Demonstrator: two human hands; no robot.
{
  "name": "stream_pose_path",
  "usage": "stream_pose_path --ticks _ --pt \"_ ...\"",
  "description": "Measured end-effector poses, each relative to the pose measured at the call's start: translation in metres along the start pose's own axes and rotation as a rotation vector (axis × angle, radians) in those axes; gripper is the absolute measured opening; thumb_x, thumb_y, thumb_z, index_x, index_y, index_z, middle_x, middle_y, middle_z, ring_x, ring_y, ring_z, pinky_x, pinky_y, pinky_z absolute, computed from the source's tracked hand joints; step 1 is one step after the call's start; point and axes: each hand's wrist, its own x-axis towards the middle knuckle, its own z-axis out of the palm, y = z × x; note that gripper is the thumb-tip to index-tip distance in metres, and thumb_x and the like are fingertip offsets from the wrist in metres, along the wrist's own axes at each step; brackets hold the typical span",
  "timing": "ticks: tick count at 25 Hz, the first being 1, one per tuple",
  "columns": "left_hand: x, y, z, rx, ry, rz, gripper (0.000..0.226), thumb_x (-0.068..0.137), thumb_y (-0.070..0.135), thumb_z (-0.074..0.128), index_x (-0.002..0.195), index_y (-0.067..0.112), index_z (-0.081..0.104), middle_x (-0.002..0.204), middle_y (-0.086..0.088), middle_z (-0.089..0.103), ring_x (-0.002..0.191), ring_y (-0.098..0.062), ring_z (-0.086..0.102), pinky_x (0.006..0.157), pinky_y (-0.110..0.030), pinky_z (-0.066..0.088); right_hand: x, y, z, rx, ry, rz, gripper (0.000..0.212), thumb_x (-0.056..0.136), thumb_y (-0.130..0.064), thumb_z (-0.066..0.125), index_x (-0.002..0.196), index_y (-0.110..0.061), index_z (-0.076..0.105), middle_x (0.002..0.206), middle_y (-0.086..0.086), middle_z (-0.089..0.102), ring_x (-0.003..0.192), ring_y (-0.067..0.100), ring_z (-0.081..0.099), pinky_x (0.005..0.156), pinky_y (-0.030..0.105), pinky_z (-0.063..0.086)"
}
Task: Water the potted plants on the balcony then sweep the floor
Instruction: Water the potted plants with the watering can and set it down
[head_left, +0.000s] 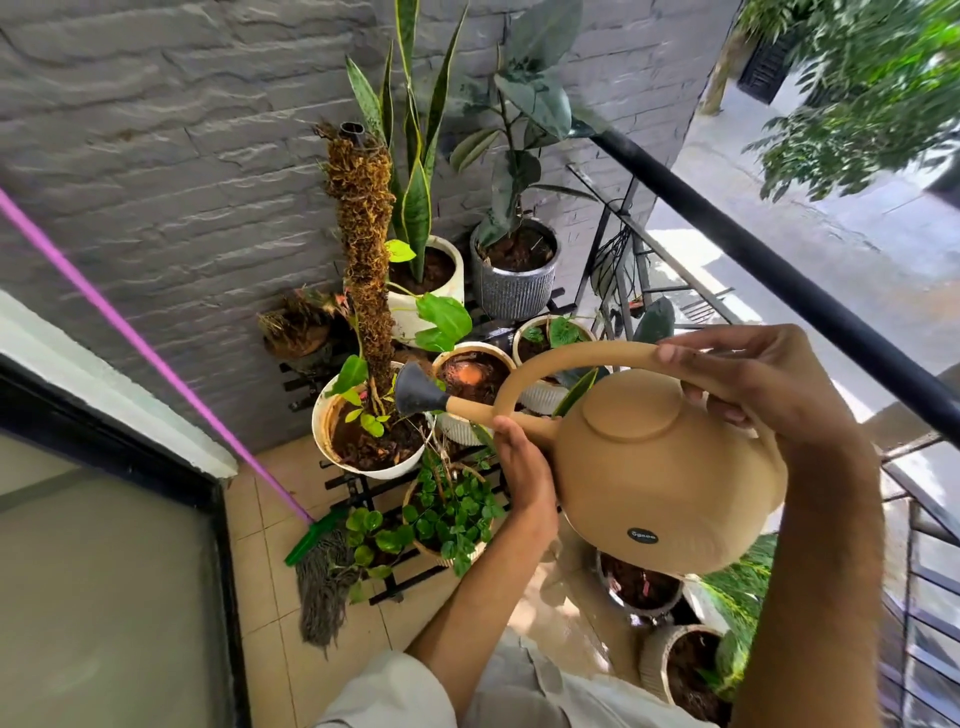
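Note:
A round tan watering can (660, 478) is held tilted in the middle of the head view, its grey rose (415, 391) over the white pot with the moss pole (363, 441). My right hand (753, 384) grips the can's arched handle from above. My left hand (524, 478) presses against the can's body at the base of the spout. Several more potted plants stand on a black tiered rack (358, 488) behind and beside it, among them a snake plant (421, 218) and a rubber plant in a ribbed grey pot (514, 286).
A mop with a purple handle (156, 358) and grey strands (322, 592) leans on the grey brick wall (156, 156) at left. A black railing (779, 270) runs along the right. More pots (670, 670) stand below the can. A glass door frame (223, 571) is at left.

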Motion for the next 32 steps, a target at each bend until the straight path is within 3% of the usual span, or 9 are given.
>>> stream_pose_path --ticks 4,11,15,17,20,22,26,29,32 --pt "0.017 0.010 -0.003 0.021 0.022 0.000 0.069 0.107 0.068 0.023 0.162 0.030 0.036 0.161 -0.012 0.048 0.142 -0.034 0.051 0.121 -0.052 0.039 0.013 -0.002 0.012 -0.005 -0.014 0.006 0.028 0.081 -0.042 0.091 0.100 -0.022 0.088 0.059 0.014 0.063 0.044 0.018 0.038 0.046 0.018 0.033" --pt "0.022 0.030 0.012 0.062 -0.019 0.076 0.056 0.112 0.055 0.024 0.156 0.025 0.044 0.154 -0.012 0.054 0.136 -0.032 0.054 0.119 -0.049 0.040 0.015 -0.007 0.013 -0.029 0.231 0.073 0.060 0.076 -0.064 0.087 0.075 -0.005 0.080 0.060 0.030 0.061 0.042 0.020 0.037 0.045 0.020 0.031" --pt "0.027 0.029 0.018 0.146 -0.090 0.099 0.052 0.113 0.052 0.025 0.151 0.027 0.050 0.133 0.004 0.058 0.117 -0.019 0.056 0.101 -0.033 0.042 0.005 -0.001 0.008 -0.072 0.386 0.107 0.056 0.080 -0.065 0.083 0.066 -0.011 0.079 0.045 0.013 0.057 0.032 0.017 0.035 0.041 0.014 0.028" --pt "0.028 0.025 0.024 0.186 -0.158 0.077 0.053 0.112 0.053 0.026 0.156 0.029 0.045 0.134 0.006 0.053 0.114 -0.013 0.055 0.101 -0.030 0.039 -0.001 0.002 0.001 -0.090 0.444 0.127 0.061 0.080 -0.067 0.082 0.065 -0.008 0.077 0.043 0.011 0.057 0.032 0.018 0.036 0.040 0.013 0.029" --pt "0.027 0.013 0.034 0.232 -0.256 0.056 0.055 0.111 0.055 0.028 0.159 0.030 0.040 0.129 0.011 0.054 0.099 0.009 0.055 0.082 -0.011 0.048 -0.009 0.006 -0.016 -0.100 0.501 0.169 0.070 0.075 -0.075 0.080 0.072 -0.005 0.079 0.054 0.027 0.060 0.039 0.023 0.038 0.046 0.019 0.034" --pt "0.023 0.006 0.044 0.244 -0.316 0.039 0.053 0.111 0.056 0.029 0.157 0.033 0.039 0.125 0.012 0.058 0.098 0.012 0.054 0.066 -0.003 0.049 -0.013 0.010 -0.029 -0.126 0.532 0.214 0.074 0.070 -0.081 0.079 0.078 -0.007 0.081 0.061 0.031 0.063 0.042 0.036 0.040 0.051 0.027 0.040" --pt "0.017 -0.012 0.078 0.240 -0.336 0.001 0.042 0.109 0.059 0.028 0.147 0.046 0.038 0.115 0.024 0.057 0.099 0.011 0.054 0.078 -0.013 0.047 -0.007 0.023 -0.066 -0.162 0.584 0.277 0.073 0.065 -0.085 0.079 0.083 -0.014 0.083 0.064 0.023 0.070 0.056 0.049 0.056 0.056 0.038 0.049" --pt "0.009 -0.027 0.100 0.227 -0.326 -0.009 0.047 0.108 0.060 0.027 0.151 0.044 0.036 0.116 0.023 0.053 0.102 0.008 0.054 0.081 -0.018 0.049 0.002 0.028 -0.092 -0.124 0.577 0.323 0.075 0.060 -0.084 0.083 0.085 -0.013 0.083 0.069 0.030 0.069 0.048 0.033 0.054 0.060 0.040 0.050" --pt "0.007 -0.038 0.122 0.226 -0.321 0.002 0.053 0.106 0.064 0.027 0.153 0.044 0.036 0.125 0.013 0.054 0.106 0.001 0.057 0.085 -0.022 0.050 0.012 0.033 -0.116 -0.145 0.568 0.319 0.074 0.062 -0.083 0.082 0.080 -0.011 0.082 0.060 0.029 0.066 0.041 0.022 0.048 0.047 0.029 0.044"
